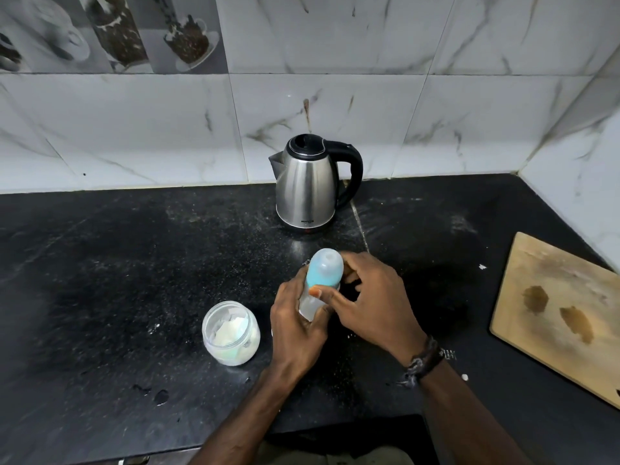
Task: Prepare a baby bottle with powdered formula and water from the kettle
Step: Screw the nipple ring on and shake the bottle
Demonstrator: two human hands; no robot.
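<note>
A black, powder-dusted counter (134,263) meets marble-patterned wall tiles (335,62). A steel kettle (310,186) stands at the back, an open powder jar (231,333) nearer. Just right of the jar, the left hand (295,323) grips the baby bottle (322,280) body; the right hand (372,297) curls round its capped top.

We see only part of the baby bottle (320,280): its lower body and base sit behind the left hand (297,322) and the right hand (372,297), so we cannot read its contents. At three o'clock the cutting board (557,313) runs off the edge. The kettle (310,186) logo is too small for us to read.
</note>
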